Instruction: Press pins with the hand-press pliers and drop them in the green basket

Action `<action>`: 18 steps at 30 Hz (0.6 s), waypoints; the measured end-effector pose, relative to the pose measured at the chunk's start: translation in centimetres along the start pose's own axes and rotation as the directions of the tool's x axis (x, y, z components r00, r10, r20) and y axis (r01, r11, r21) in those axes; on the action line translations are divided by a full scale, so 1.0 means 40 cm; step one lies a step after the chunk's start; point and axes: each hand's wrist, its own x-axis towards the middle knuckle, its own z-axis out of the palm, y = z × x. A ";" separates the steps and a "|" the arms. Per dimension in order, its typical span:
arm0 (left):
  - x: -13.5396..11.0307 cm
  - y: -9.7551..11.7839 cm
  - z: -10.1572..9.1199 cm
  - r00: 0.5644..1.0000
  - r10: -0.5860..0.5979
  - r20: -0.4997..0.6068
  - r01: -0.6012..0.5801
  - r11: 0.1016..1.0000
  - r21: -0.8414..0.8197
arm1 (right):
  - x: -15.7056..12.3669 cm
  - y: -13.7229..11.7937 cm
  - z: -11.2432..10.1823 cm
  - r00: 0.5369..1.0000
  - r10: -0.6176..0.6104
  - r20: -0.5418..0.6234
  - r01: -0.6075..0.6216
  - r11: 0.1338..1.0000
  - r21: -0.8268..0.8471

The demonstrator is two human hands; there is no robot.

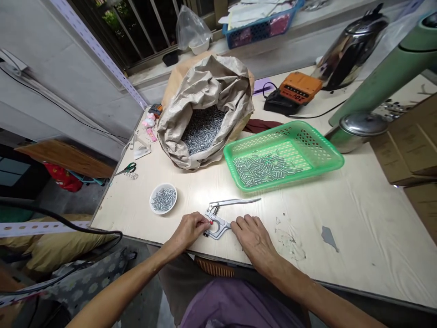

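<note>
A small metal hand press (pixel 220 217) with a long lever lies on the pale wooden table (pixel 341 218) near its front edge. My left hand (pixel 189 229) is pinched at the red-tipped jaw of the press, holding something too small to make out. My right hand (pixel 252 234) rests on the table with curled fingers touching the press's base from the right. A small white bowl (pixel 163 198) of tiny metal parts sits just left of my left hand.
A green plastic basket (pixel 283 154) holds several metal parts behind the press. A crumpled paper sack (pixel 208 109) full of the same parts stands at the back. Scissors (pixel 128 169) lie left; cardboard boxes (pixel 409 141), a kettle (pixel 348 48) and an orange charger (pixel 297 89) are right.
</note>
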 end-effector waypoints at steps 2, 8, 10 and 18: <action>0.004 -0.002 0.003 1.000 0.009 0.020 -0.009 0.999 0.037 | -0.001 0.000 0.002 1.000 -0.001 0.001 0.001 1.000 -0.007; 0.014 -0.009 0.004 0.998 -0.023 0.052 0.017 0.994 0.109 | -0.001 -0.001 0.001 1.000 -0.002 -0.009 0.002 1.000 -0.008; 0.017 -0.008 0.001 0.996 -0.054 0.076 0.045 0.992 0.117 | 0.000 -0.002 -0.002 1.000 -0.005 -0.008 0.005 1.000 -0.002; 0.016 -0.017 -0.005 0.966 -0.165 0.201 0.160 0.986 0.041 | -0.010 -0.024 0.008 0.996 0.060 -0.067 -0.060 0.998 0.003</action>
